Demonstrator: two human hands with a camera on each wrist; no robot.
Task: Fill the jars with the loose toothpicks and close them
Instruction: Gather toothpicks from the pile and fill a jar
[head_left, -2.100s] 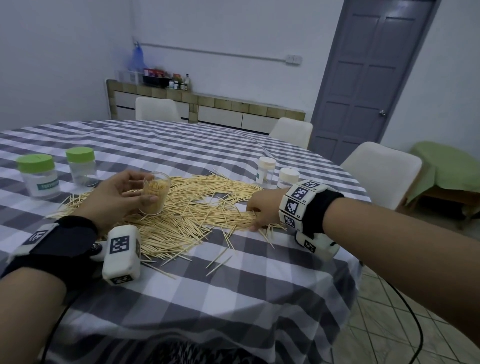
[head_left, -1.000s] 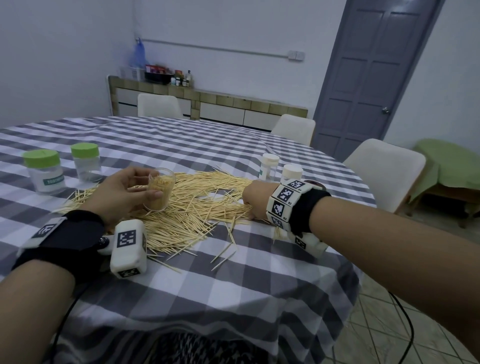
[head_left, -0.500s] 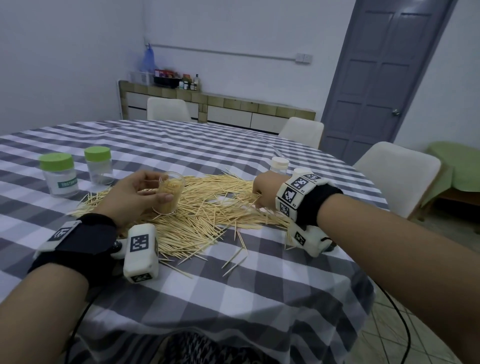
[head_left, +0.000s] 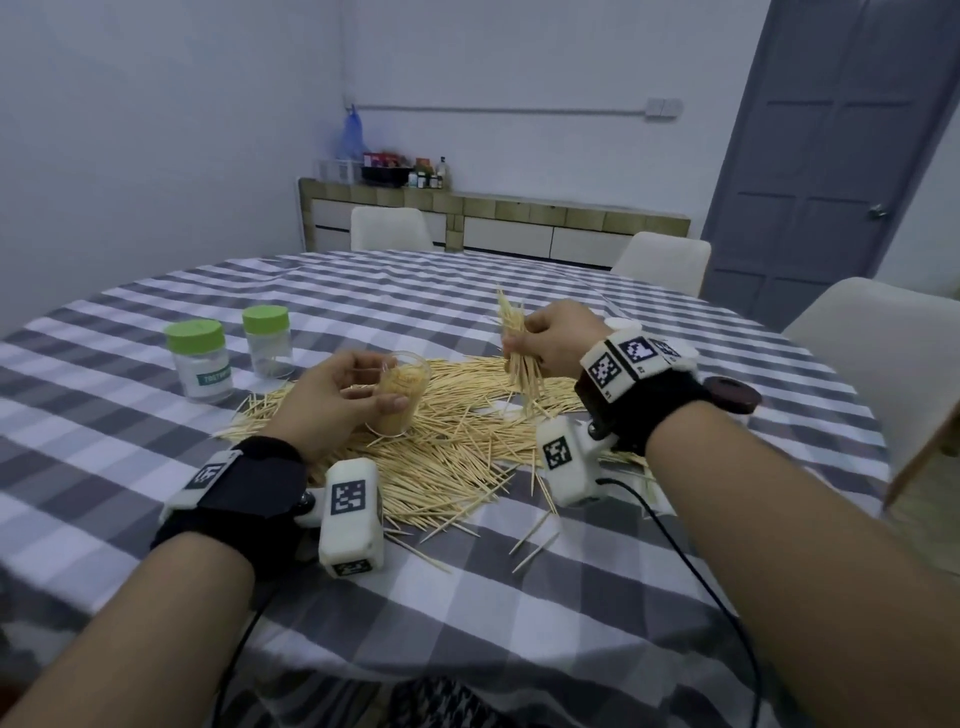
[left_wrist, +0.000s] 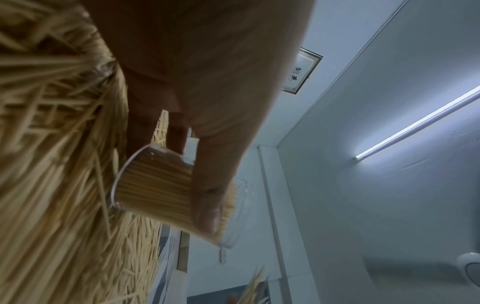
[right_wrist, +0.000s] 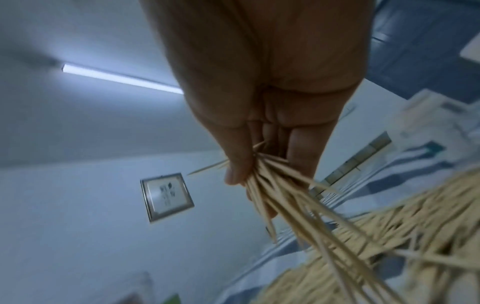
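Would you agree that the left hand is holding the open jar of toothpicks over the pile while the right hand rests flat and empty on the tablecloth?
Not quite. The left hand does hold the open jar over the pile, but the right hand is raised off the tablecloth, gripping a bundle of toothpicks. The head and right wrist views show this.

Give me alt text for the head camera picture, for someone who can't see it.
Over a checked tablecloth, the right hand lifts a bunch of toothpicks while the left hand grips an open toothpick-filled jar above a scattered toothpick pile. Two green-lidded jars stand at left.
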